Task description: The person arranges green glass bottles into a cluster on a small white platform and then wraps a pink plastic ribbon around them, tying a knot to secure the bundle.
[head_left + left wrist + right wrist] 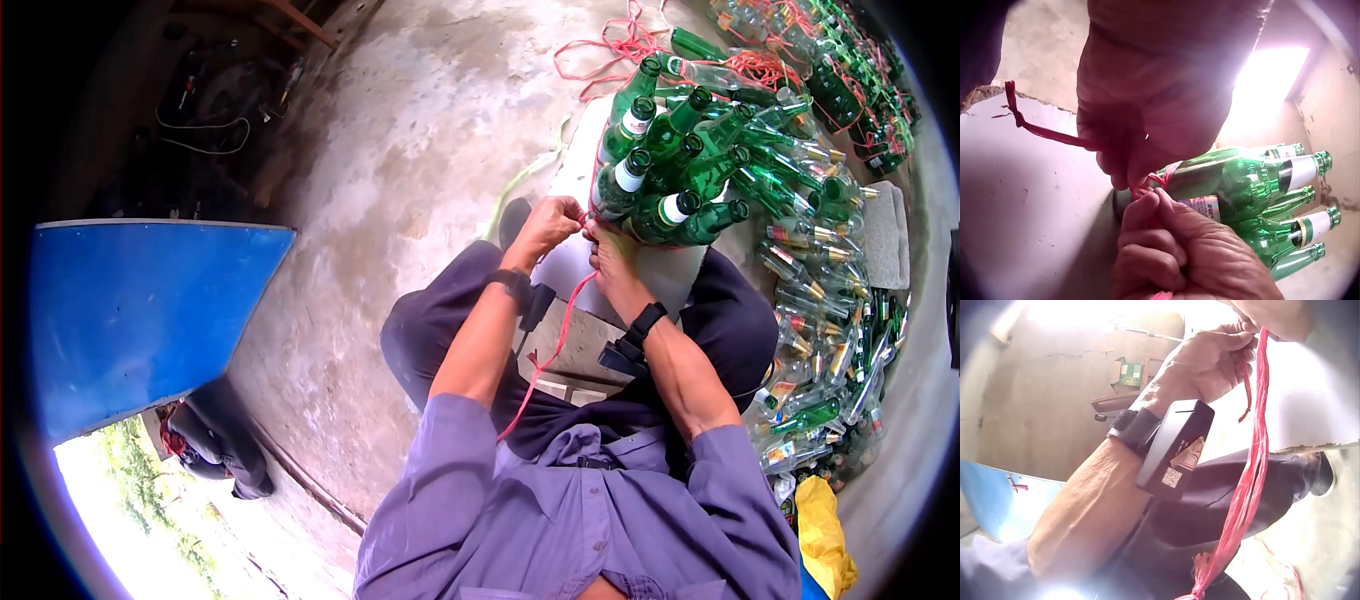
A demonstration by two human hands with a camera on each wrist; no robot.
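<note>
A cluster of green glass bottles [672, 150] stands upright on a white board [572, 262], with red plastic twine [1163, 178] around the lower part. Both hands meet at the near side of the bundle. My left hand [548, 230] pinches the twine, and a short knotted tail [1047, 132] sticks out from its fingers. Facing it, my right hand [615, 258] pinches the twine between thumb and forefinger, fingertips close to the left hand's. A longer strand [1254, 456] hangs from the right hand down over the lap. The fingers partly hide the crossing of the strands.
Many loose clear and green bottles [815, 300] lie piled along the right. Loose red twine [625, 50] is scattered behind the bundle. A blue panel [150, 310] stands at the left, and a yellow bag [825, 535] lies at the lower right.
</note>
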